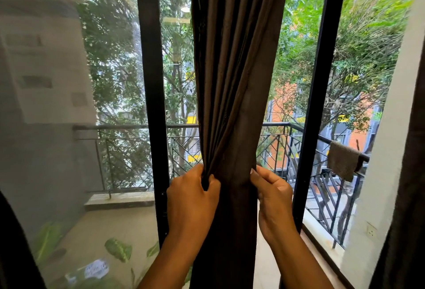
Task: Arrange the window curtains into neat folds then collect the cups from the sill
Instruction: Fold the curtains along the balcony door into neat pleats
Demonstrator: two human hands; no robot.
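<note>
A dark brown curtain hangs down the middle of the view, gathered into long vertical folds. My left hand grips a bunch of folds on the curtain's left side at about waist height. My right hand pinches the curtain's right edge between thumb and fingers at the same height. Both hands hold the cloth close together. No cups and no sill with cups are in view.
Black window frame bars stand either side of the curtain. Beyond the glass lie a balcony floor, a black railing with a brown cloth draped over it, and trees. Another dark curtain edge hangs at far right.
</note>
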